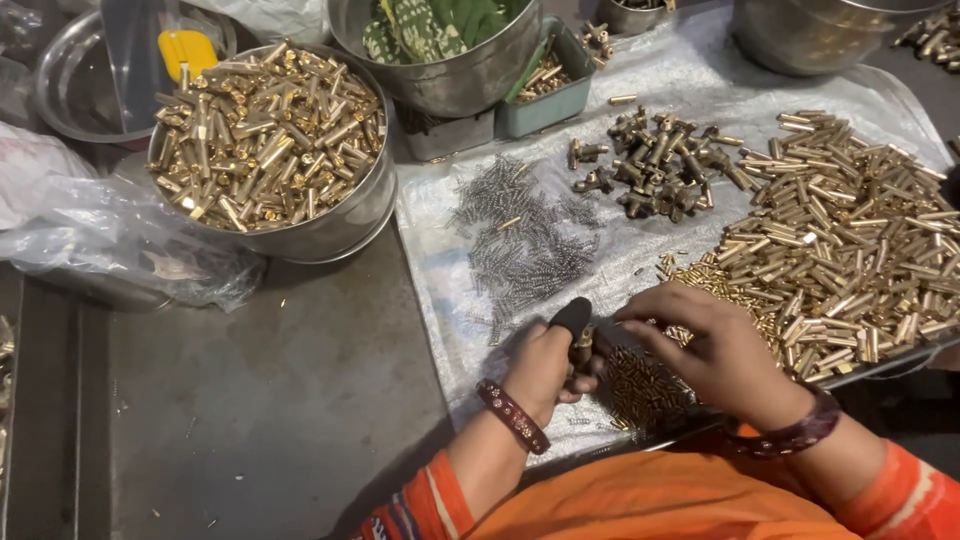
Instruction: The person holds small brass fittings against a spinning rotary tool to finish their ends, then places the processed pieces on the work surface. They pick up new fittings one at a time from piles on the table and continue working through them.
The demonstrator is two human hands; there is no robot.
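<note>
While the left hand [545, 372] is curled shut round a small brass piece [583, 338], its thumb capped in black, the right hand [715, 350] just beside it spreads its fingers over tiny brass pins [640, 385]. Grey springs [525, 240] lie farther off, long brass tubes [850, 250] to the right, and a steel bowl [345, 225] far left.

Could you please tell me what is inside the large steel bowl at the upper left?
The steel bowl is heaped with brass tube-like fittings above its rim. What lies beneath the top layer, and the bowl's bottom, is covered.
</note>
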